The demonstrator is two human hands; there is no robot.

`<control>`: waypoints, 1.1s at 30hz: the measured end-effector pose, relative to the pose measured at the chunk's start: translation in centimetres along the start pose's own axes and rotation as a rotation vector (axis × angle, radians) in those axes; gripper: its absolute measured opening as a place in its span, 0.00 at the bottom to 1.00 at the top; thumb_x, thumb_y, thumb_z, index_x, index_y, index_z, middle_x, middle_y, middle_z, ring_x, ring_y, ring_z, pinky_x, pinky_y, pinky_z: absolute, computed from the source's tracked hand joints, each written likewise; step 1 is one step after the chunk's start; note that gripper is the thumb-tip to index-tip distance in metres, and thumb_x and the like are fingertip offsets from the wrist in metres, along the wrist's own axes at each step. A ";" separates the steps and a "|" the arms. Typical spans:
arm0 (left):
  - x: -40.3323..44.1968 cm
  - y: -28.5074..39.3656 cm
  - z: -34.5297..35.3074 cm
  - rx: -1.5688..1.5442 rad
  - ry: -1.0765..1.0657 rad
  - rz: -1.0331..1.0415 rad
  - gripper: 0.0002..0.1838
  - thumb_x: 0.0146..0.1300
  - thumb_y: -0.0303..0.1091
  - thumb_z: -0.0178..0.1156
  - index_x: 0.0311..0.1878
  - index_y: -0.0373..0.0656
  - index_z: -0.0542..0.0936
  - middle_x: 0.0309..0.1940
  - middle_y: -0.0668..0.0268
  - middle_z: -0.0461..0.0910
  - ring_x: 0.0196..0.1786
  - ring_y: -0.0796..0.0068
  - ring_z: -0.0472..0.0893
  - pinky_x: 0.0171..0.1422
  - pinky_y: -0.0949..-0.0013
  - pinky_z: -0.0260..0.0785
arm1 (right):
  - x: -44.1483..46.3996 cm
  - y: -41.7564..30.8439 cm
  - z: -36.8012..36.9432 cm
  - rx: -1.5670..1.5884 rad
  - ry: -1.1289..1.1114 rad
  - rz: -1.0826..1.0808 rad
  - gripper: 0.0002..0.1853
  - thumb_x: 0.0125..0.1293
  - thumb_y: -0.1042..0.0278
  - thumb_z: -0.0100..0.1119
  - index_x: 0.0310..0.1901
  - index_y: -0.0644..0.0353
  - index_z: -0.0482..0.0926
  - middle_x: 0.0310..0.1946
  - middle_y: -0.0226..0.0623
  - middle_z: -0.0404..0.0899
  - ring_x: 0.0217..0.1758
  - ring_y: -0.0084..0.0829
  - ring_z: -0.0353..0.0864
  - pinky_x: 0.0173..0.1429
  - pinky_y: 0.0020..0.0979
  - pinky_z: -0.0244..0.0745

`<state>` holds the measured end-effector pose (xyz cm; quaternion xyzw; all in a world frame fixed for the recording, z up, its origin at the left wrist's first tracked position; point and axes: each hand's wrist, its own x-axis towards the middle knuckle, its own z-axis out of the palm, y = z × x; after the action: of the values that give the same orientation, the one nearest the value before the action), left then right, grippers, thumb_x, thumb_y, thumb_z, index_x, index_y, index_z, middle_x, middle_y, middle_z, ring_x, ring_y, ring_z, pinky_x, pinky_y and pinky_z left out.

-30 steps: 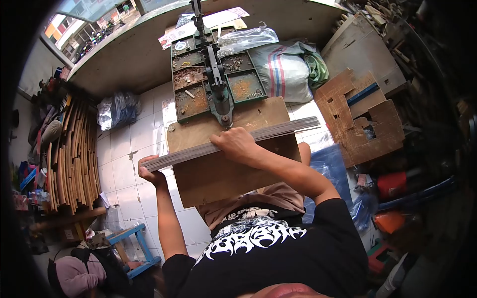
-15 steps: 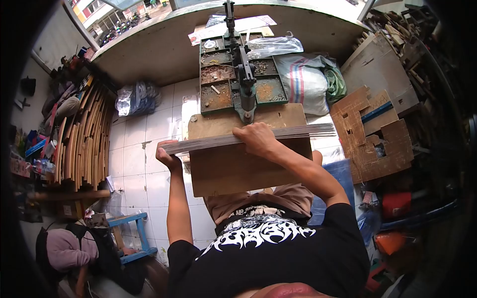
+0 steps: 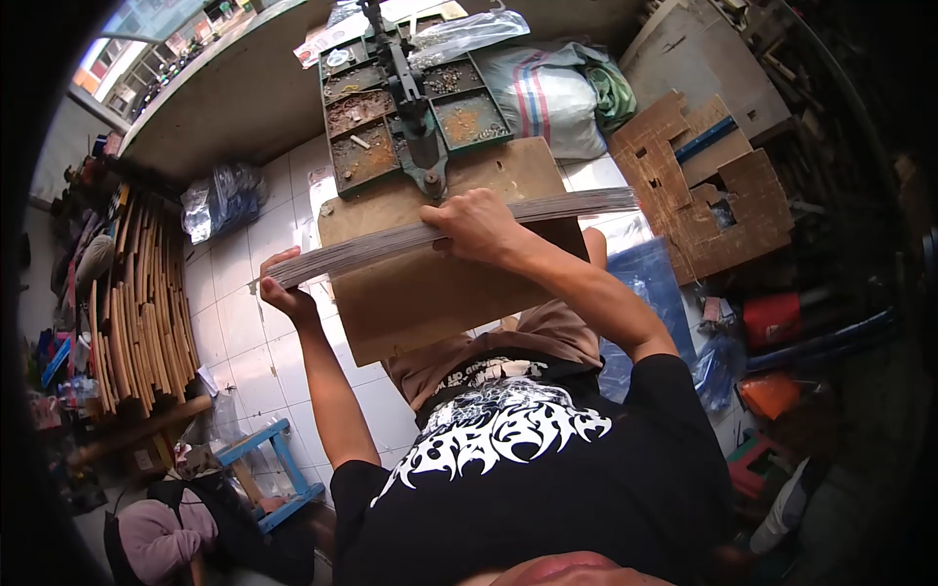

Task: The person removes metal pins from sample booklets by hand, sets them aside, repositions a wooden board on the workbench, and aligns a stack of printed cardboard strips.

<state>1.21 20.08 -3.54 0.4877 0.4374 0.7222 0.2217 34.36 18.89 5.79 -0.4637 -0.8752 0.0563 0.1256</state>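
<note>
A long stack of thin grey sheets (image 3: 371, 246), seen along its layered edge, lies across the brown board-topped work surface (image 3: 430, 308) before me. My left hand (image 3: 286, 291) is closed around the stack's left end, beyond the board's left side. My right hand (image 3: 476, 225) grips the stack near its middle, fingers curled over it. The stack's right end sticks out past the board's right side. Just behind my right hand stands the foot of a dark metal hand press (image 3: 420, 146), bolted to the board.
A divided tray (image 3: 363, 186) of small metal parts flanks the press. A white striped sack (image 3: 552, 103) and cut brown boards (image 3: 718, 195) are to the right. Brown slats (image 3: 147, 303) stack up at left, above a blue frame (image 3: 283, 488). Someone in mauve appears lower left.
My view has turned, so the surroundings appear shifted left and tilted. The stack shows more of its layered edge, especially towards the left end. Both hands keep hold of it.
</note>
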 end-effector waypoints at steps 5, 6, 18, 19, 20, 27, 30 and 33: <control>0.0 0.8 1.3 0.065 -0.143 0.027 0.46 0.69 0.73 0.30 0.45 0.34 0.79 0.43 0.51 0.83 0.51 0.57 0.81 0.63 0.53 0.69 | -1.8 0.5 -1.6 -0.013 0.001 0.034 0.14 0.51 0.60 0.72 0.35 0.55 0.78 0.25 0.42 0.83 0.33 0.44 0.86 0.37 0.43 0.79; 0.1 1.0 1.7 0.057 -0.159 0.028 0.46 0.68 0.73 0.29 0.47 0.34 0.78 0.44 0.50 0.82 0.53 0.57 0.80 0.66 0.53 0.67 | -2.1 0.7 -1.8 -0.008 0.001 0.039 0.14 0.51 0.60 0.72 0.35 0.55 0.78 0.25 0.42 0.83 0.33 0.44 0.86 0.37 0.43 0.79; -1.6 -1.4 5.6 -0.132 0.009 -0.174 0.32 0.76 0.59 0.33 0.67 0.40 0.59 0.61 0.52 0.67 0.59 0.61 0.74 0.62 0.58 0.67 | -7.4 3.8 -6.2 0.082 0.142 0.168 0.20 0.49 0.56 0.75 0.38 0.55 0.76 0.25 0.36 0.81 0.32 0.43 0.83 0.36 0.42 0.75; -1.7 -1.1 5.9 -0.115 -0.068 -0.201 0.31 0.77 0.57 0.33 0.67 0.40 0.60 0.60 0.53 0.67 0.57 0.61 0.75 0.61 0.59 0.67 | -8.3 4.2 -6.6 0.110 0.204 0.195 0.20 0.48 0.56 0.75 0.39 0.55 0.78 0.25 0.37 0.82 0.31 0.43 0.83 0.35 0.40 0.75; -2.0 -0.9 6.3 -0.097 -0.143 -0.226 0.30 0.78 0.56 0.32 0.67 0.39 0.61 0.60 0.53 0.68 0.55 0.61 0.76 0.61 0.61 0.68 | -9.3 4.6 -7.0 0.139 0.265 0.220 0.20 0.47 0.56 0.76 0.39 0.55 0.79 0.25 0.37 0.82 0.30 0.42 0.83 0.35 0.39 0.75; -3.0 1.2 8.7 0.164 -0.470 -0.324 0.23 0.77 0.46 0.42 0.56 0.35 0.75 0.53 0.55 0.76 0.49 0.66 0.80 0.56 0.66 0.69 | -19.2 8.3 -8.5 0.345 0.464 0.654 0.20 0.47 0.58 0.79 0.38 0.59 0.83 0.28 0.40 0.85 0.32 0.36 0.87 0.37 0.33 0.76; -3.5 1.3 10.5 0.352 -0.603 -0.425 0.18 0.71 0.41 0.55 0.53 0.35 0.77 0.54 0.52 0.76 0.51 0.62 0.80 0.56 0.63 0.69 | -24.9 10.8 -5.2 0.249 0.632 0.917 0.19 0.48 0.61 0.79 0.38 0.61 0.83 0.30 0.40 0.87 0.34 0.34 0.87 0.40 0.34 0.78; -4.6 0.2 12.4 0.689 -0.749 -0.092 0.25 0.65 0.45 0.61 0.57 0.34 0.75 0.61 0.45 0.70 0.61 0.49 0.72 0.65 0.54 0.65 | -31.7 13.0 0.3 0.188 0.708 1.146 0.20 0.49 0.59 0.78 0.39 0.61 0.83 0.32 0.40 0.87 0.35 0.35 0.87 0.41 0.34 0.78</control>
<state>14.32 21.69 -3.99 0.7381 0.5619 0.3010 0.2213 61.74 0.08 -2.58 -0.8318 -0.3890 0.0346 0.3944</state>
